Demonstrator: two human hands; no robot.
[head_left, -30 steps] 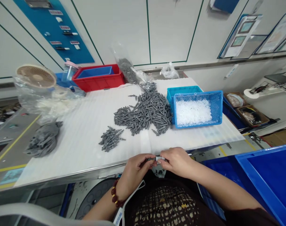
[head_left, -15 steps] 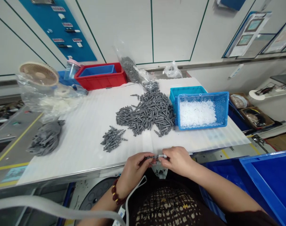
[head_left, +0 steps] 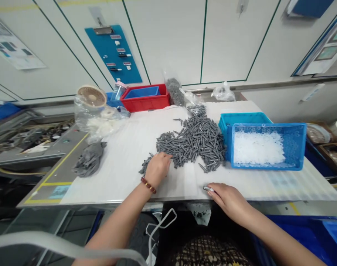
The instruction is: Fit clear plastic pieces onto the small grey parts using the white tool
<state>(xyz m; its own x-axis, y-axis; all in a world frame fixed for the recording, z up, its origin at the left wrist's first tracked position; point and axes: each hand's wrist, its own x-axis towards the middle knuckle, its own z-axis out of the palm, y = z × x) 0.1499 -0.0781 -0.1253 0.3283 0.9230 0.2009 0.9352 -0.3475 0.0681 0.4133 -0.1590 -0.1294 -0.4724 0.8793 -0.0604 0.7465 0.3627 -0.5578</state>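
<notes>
My left hand [head_left: 158, 168] is over the table, between a small pile of grey parts [head_left: 144, 164] and a large heap of them [head_left: 194, 138]. Its fingertips are drawn together at the heap's near left edge; what they hold, if anything, is hidden. The parts are slim, ribbed and pointed, like plugs. Near the table's front edge, my right hand [head_left: 228, 197] is closed around a slim tool with a silver cylindrical tip [head_left: 208, 188]. The tip points left, and the palm covers the rest.
At right, a blue bin [head_left: 294, 147] of small translucent white rings leans on a teal bin [head_left: 244, 118]. Red bin [head_left: 149, 105], fan [head_left: 91, 96] and plastic bag [head_left: 102, 123] stand at the back left. Grey cloth [head_left: 88, 159] lies left. A white cable [head_left: 74, 251] crosses in front.
My hands, which were together at the tool and a grey part, have parted. The left moved forward to the piles; the right keeps the tool. The view has swung left.
</notes>
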